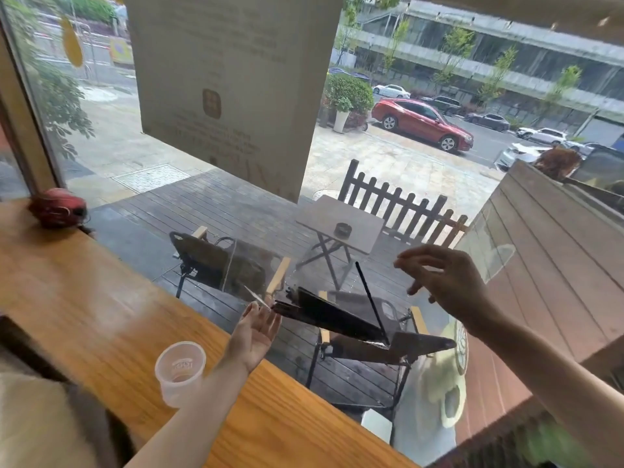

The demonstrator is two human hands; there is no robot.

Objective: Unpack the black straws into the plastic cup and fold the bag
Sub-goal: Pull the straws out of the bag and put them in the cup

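A bundle of black straws (331, 317) in a clear plastic bag (256, 268) hangs in the air over the far edge of the wooden counter (84, 298), close to the window. My left hand (256, 332), palm up, holds the bundle's left end at its fingertips. One black straw (369, 298) sticks up steeply from the bundle's right end. My right hand (449, 285) hovers to the right of that straw with its fingers loosely spread, touching nothing that I can see. The empty clear plastic cup (180, 369) stands on the counter near my left forearm.
A red helmet (57, 207) lies at the counter's far left end. The window glass runs right along the counter's far edge, with a large paper poster (229, 79) stuck on it. Chairs and a small table stand outside.
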